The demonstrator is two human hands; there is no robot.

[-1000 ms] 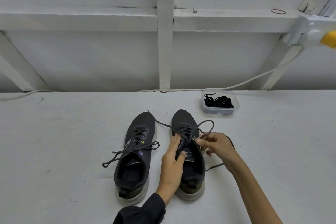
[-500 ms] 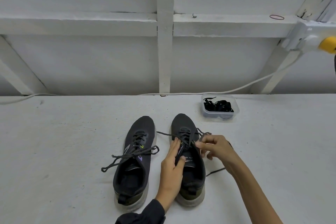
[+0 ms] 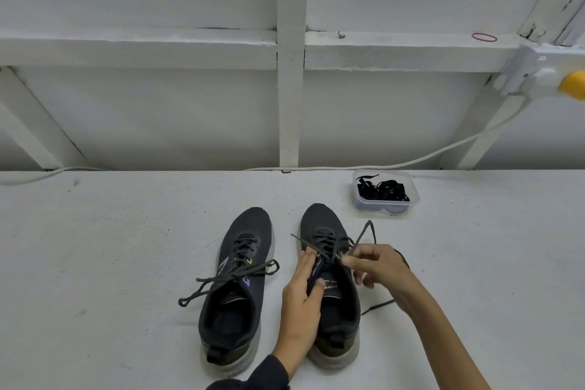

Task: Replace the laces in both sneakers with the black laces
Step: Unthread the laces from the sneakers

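**Right sneaker's lace being pulled loose**

Two dark sneakers stand side by side on the white table (image 3: 95, 263), toes pointing to the far side. The left sneaker (image 3: 234, 291) has its own lace tied in a bow, with loops and ends spilling off to the left.

The left hand (image 3: 300, 294) lies against the left side of the right sneaker (image 3: 319, 220). Its fingers are held straight along the upper and its thumb presses on the tongue.

The right hand (image 3: 376, 266) hovers just right of the eyelets, thumb and forefinger pinched on the grey lace (image 3: 364, 233). The lace rises from the pinch in a narrow loop toward the far side. Another stretch of it trails on the table to the right of the shoe, under the wrist.

The black laces (image 3: 384, 191) sit bundled in a clear container (image 3: 386, 211) on the table, beyond the right sneaker's toe and a little to its right. A white cable (image 3: 411, 162) runs along the table's far edge.
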